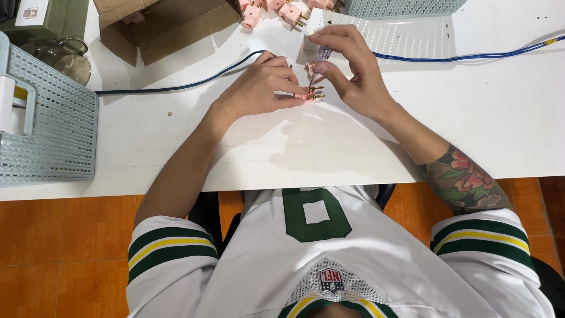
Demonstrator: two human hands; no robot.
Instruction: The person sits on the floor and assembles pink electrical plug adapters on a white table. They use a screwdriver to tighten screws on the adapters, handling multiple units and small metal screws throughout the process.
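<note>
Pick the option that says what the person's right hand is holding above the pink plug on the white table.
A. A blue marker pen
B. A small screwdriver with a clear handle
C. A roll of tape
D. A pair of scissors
B. The right hand grips a small screwdriver with a clear handle, its tip pointing down at the pink plug that the left hand steadies on the table.

pink plug [310, 92], brass prongs rightward, screwdriver [321, 58] upright
</note>
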